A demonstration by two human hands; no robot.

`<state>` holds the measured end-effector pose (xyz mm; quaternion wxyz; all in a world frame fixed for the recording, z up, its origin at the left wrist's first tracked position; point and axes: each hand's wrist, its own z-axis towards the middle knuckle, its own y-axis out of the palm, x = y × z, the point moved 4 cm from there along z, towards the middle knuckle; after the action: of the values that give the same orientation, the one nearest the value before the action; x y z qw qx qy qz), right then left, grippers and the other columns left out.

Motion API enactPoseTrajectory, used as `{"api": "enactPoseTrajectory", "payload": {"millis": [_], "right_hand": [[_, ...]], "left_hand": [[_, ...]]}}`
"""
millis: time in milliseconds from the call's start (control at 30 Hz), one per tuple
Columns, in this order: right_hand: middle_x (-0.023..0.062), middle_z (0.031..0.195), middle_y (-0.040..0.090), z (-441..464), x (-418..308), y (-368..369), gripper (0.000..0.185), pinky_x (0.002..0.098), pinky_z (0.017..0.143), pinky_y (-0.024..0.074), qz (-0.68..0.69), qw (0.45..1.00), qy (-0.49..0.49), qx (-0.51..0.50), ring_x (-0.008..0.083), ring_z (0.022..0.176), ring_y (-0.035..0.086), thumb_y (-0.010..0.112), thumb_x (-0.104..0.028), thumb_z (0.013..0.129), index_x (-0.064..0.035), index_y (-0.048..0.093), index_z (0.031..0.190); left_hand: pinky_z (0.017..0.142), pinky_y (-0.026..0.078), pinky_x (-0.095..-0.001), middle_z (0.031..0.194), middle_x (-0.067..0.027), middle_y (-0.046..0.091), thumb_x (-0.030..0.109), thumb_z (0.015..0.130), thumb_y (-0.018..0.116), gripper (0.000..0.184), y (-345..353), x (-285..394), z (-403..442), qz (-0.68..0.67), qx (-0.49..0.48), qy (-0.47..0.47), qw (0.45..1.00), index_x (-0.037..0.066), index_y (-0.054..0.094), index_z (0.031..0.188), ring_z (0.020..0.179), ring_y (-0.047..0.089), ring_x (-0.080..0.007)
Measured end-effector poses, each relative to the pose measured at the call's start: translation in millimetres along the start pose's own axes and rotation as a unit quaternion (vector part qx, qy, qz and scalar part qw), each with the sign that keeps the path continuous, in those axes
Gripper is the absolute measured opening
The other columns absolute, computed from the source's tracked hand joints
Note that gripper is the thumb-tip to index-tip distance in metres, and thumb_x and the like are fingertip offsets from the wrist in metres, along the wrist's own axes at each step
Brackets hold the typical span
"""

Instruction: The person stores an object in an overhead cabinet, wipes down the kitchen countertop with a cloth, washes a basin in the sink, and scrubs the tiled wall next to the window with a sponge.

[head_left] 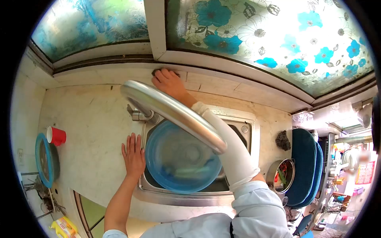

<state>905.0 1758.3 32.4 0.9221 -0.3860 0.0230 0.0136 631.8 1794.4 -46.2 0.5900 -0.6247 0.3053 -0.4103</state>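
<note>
My right hand [170,83] reaches past the faucet to the tiled window ledge, its fingers curled over a dark scouring pad [176,73] pressed against the ledge. Most of the pad is hidden under the fingers. My left hand [134,154] lies flat on the countertop, fingers spread, holding nothing, just left of the sink. Inside the sink [222,186] sits a blue translucent basin [184,158] with water and some pale and dark things in it that I cannot make out. The curved metal faucet [178,115] arches over the basin, crossing in front of my right forearm.
A red cup [58,136] lies on its side at the left, beside a blue-rimmed basin [43,158]. Right of the sink are a dark, rough clump [283,140], a metal pot [272,174] with vegetables and blue chairs [303,162]. The window frame [238,65] borders the ledge.
</note>
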Motion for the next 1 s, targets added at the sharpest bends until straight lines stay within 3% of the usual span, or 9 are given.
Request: {"api": "enactPoseTrajectory", "payload": {"millis": [67, 133, 333, 433, 467, 700, 867, 967, 1000], "right_hand": [[0.0152, 0.109, 0.051, 8, -4, 6, 0.024, 0.0394, 0.085, 0.0409, -0.022, 0.981, 0.042, -0.190, 0.0301, 0.104, 0.047, 0.052, -0.012, 0.078, -0.0048, 0.057, 0.100], [0.0140, 0.104, 0.055, -62, 36, -8, 0.023, 0.0397, 0.086, 0.0418, -0.060, 0.997, -0.048, -0.014, 0.0300, 0.101, 0.050, 0.056, -0.015, 0.076, -0.0040, 0.059, 0.097], [0.0142, 0.100, 0.054, -176, 84, -97, 0.021, 0.0419, 0.080, 0.0427, -0.194, 0.955, 0.162, -0.155, 0.0317, 0.094, 0.050, 0.057, -0.007, 0.069, -0.0032, 0.057, 0.090], [0.0137, 0.101, 0.053, -110, 46, -21, 0.025, 0.0401, 0.082, 0.0411, -0.094, 0.993, 0.030, -0.060, 0.0326, 0.097, 0.048, 0.055, -0.012, 0.071, -0.0033, 0.056, 0.094], [0.0134, 0.102, 0.053, -85, 41, 15, 0.024, 0.0382, 0.083, 0.0407, 0.060, 0.962, 0.249, -0.099, 0.0299, 0.098, 0.049, 0.052, -0.014, 0.073, -0.0034, 0.057, 0.094], [0.0136, 0.104, 0.053, -91, 35, -21, 0.027, 0.0415, 0.088, 0.0393, -0.046, 0.992, -0.034, -0.113, 0.0314, 0.101, 0.048, 0.056, -0.018, 0.073, -0.0039, 0.058, 0.096], [0.0125, 0.093, 0.053, -117, 34, -111, 0.025, 0.0406, 0.078, 0.0404, -0.135, 0.950, 0.222, -0.174, 0.0302, 0.091, 0.048, 0.061, -0.022, 0.070, -0.0079, 0.060, 0.090], [0.0149, 0.091, 0.053, -92, 22, -29, 0.019, 0.0393, 0.078, 0.0418, -0.076, 0.970, 0.153, -0.172, 0.0297, 0.087, 0.049, 0.056, -0.017, 0.074, -0.0063, 0.057, 0.090], [0.0179, 0.109, 0.054, -83, 18, 1, 0.031, 0.0388, 0.093, 0.0357, 0.076, 0.938, 0.279, -0.191, 0.0333, 0.103, 0.049, 0.050, -0.030, 0.085, -0.0074, 0.056, 0.106]], "left_hand": [[0.105, 0.010, -0.0493, 0.142, -0.0114, 0.021, 0.015, 0.085, 0.044, 0.053, 0, -1, -2, -0.013, 0.001, -0.001, 1.000, 0.010, 0.027, 0.135, 0.131, 0.019, -0.0283], [0.105, 0.010, -0.0497, 0.142, -0.0113, 0.021, 0.015, 0.085, 0.045, 0.054, 0, -2, 0, -0.008, 0.008, 0.007, 1.000, 0.010, 0.027, 0.135, 0.131, 0.018, -0.0285], [0.105, 0.009, -0.0504, 0.142, -0.0120, 0.019, 0.017, 0.085, 0.046, 0.055, -1, -2, 3, -0.029, -0.004, -0.008, 1.000, 0.009, 0.026, 0.136, 0.132, 0.018, -0.0284], [0.105, 0.009, -0.0503, 0.142, -0.0123, 0.019, 0.017, 0.085, 0.046, 0.054, 5, -2, 3, -0.001, 0.001, -0.006, 1.000, 0.009, 0.026, 0.135, 0.132, 0.018, -0.0288], [0.105, 0.009, -0.0503, 0.142, -0.0123, 0.019, 0.017, 0.085, 0.046, 0.054, 4, -1, 2, 0.003, -0.001, -0.006, 1.000, 0.009, 0.026, 0.135, 0.132, 0.018, -0.0288], [0.105, 0.009, -0.0504, 0.143, -0.0116, 0.018, 0.017, 0.085, 0.046, 0.054, 3, -3, 3, -0.018, -0.007, -0.004, 1.000, 0.009, 0.028, 0.135, 0.132, 0.017, -0.0282], [0.105, 0.009, -0.0508, 0.143, -0.0116, 0.018, 0.017, 0.085, 0.047, 0.054, 3, -4, 2, -0.038, -0.013, -0.014, 0.999, 0.008, 0.028, 0.134, 0.132, 0.017, -0.0285], [0.105, 0.009, -0.0509, 0.142, -0.0118, 0.019, 0.018, 0.085, 0.046, 0.053, 0, 0, 7, -0.014, 0.011, -0.005, 1.000, 0.009, 0.028, 0.134, 0.132, 0.017, -0.0287], [0.105, 0.009, -0.0510, 0.142, -0.0119, 0.019, 0.018, 0.085, 0.046, 0.054, 1, -1, 7, -0.012, 0.004, -0.007, 1.000, 0.009, 0.028, 0.135, 0.132, 0.018, -0.0288]]}}
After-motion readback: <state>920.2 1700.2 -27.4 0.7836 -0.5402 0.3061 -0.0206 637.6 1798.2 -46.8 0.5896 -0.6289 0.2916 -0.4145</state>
